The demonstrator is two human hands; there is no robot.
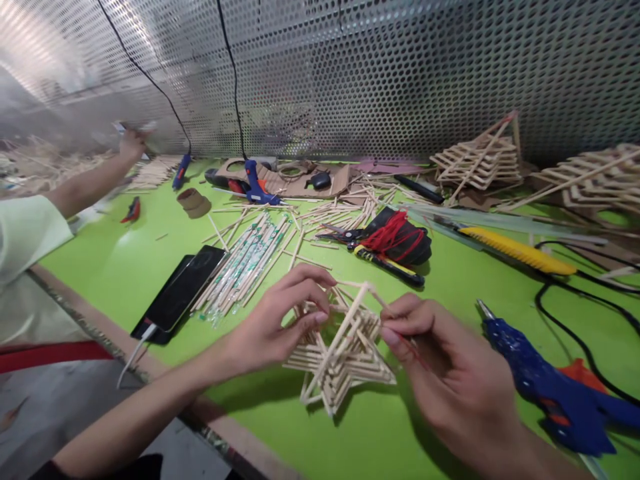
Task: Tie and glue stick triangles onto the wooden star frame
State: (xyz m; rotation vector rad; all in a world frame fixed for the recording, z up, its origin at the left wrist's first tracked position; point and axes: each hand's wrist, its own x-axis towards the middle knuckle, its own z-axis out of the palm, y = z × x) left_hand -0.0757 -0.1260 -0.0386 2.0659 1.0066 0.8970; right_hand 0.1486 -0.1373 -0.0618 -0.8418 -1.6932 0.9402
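Note:
A star-shaped frame of stacked wooden sticks (345, 357) stands on the green tabletop between my hands, with slanting sticks meeting in a peak above it. My left hand (290, 317) is at its left side, fingers curled and thumb bent in against the sticks; the exact contact is partly hidden. On the right, my right hand (440, 360) pinches thumb and forefinger together beside the peak. A thin red string (417, 350) shows at those fingers. A blue glue gun (555, 380) lies right of my right hand.
Wrapped sticks (250, 260) and phones (185, 290) lie left. Behind the star are pliers (385, 263), red string wound on a black object (395, 233) and a yellow cutter (520, 250). Another stick star (480, 160) stands behind. A co-worker's arm (95, 180) reaches in at left.

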